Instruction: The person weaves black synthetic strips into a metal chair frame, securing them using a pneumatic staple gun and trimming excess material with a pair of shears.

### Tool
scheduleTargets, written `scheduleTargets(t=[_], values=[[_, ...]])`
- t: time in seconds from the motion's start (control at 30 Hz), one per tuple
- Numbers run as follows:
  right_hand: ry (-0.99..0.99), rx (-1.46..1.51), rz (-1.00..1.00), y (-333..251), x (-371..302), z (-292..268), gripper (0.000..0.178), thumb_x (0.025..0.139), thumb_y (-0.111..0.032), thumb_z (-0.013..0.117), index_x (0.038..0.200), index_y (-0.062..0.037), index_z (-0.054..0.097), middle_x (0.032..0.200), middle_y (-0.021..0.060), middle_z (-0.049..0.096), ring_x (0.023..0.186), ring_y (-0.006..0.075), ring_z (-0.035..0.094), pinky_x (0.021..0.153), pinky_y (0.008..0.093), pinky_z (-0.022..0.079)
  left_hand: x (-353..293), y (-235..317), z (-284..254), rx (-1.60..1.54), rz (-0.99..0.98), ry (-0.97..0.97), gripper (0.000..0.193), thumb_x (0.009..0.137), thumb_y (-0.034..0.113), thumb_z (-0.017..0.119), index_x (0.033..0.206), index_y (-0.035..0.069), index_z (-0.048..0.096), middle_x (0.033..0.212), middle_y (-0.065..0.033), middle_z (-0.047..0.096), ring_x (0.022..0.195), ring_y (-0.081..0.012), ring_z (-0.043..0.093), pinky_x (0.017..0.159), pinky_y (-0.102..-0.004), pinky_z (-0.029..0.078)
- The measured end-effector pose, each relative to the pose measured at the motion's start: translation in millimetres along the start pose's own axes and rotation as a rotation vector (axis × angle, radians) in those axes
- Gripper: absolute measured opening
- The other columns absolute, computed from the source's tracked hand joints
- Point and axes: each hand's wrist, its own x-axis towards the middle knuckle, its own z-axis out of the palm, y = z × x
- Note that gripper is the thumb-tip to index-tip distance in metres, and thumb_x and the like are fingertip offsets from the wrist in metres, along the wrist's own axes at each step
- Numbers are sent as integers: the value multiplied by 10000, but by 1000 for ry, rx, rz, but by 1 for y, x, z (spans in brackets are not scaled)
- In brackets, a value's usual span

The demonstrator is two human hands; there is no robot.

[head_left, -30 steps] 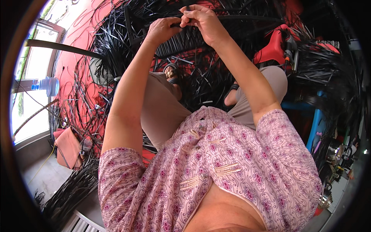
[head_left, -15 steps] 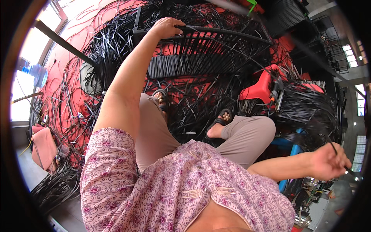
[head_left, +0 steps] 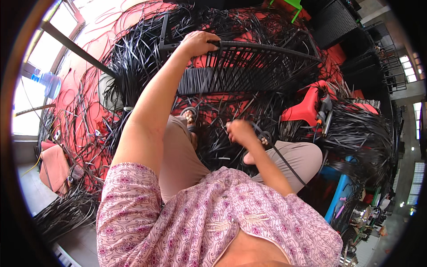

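A black frame (head_left: 271,48), chair-like and partly woven with flat black strips, lies across the floor ahead of me. My left hand (head_left: 200,43) is wrapped over its upper rail near the left end. A band of tightly wound strips (head_left: 194,81) runs along the lower part, and slanting strips span the space between the rails. Closer to my body, above my right foot, my right hand (head_left: 242,133) is closed on a long black plastic strip (head_left: 287,162). That strip's loose end trails back over my right knee. Motion blurs the fingers slightly.
Loose black strips (head_left: 218,120) litter the red floor around my feet. A red plastic stool (head_left: 304,109) with a tool (head_left: 324,111) beside it stands to the right, near a thick bundle of strips (head_left: 360,129). Another tied bundle (head_left: 129,84) is at left.
My right hand has swung in from the far right to a spot before my knees, bringing the strip. My left hand keeps its grip on the frame; the whole view has shifted slightly.
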Motion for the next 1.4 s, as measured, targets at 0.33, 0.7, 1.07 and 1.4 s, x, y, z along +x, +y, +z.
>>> scheduleTargets(t=[0.33, 0.7, 1.07, 1.4], values=[[371, 715, -317, -151, 64, -91, 475, 923, -437, 612, 1185, -41, 606, 1010, 68, 673, 813, 129, 662, 591, 224, 458, -5, 13, -6, 48, -65, -74, 413, 765, 380, 705, 1149, 229, 697, 1012, -103, 713, 989, -297, 659, 887, -400, 504], [331, 903, -403, -143, 101, -34, 180, 907, -255, 678, 886, -77, 692, 668, -43, 588, 514, 31, 471, 441, 191, 332, -16, 11, 3, 0, -45, -106, 343, 755, 307, 692, 1082, 209, 723, 924, -93, 717, 919, -296, 669, 836, -403, 518], [241, 1018, -216, -113, 130, -2, 235, 907, -294, 682, 901, -60, 701, 674, -4, 622, 462, 32, 436, 413, 184, 312, -15, 10, 1, -151, -100, -194, 334, 781, 232, 685, 1059, 47, 687, 835, -92, 703, 703, -188, 669, 654, -317, 528], [377, 596, -190, -105, 125, -16, 219, 889, -261, 674, 852, -45, 685, 682, 68, 651, 520, 174, 594, 479, 310, 447, -46, 40, 22, 282, 98, 71, 320, 863, 382, 631, 956, 77, 601, 863, -121, 676, 820, -334, 664, 689, -455, 509]])
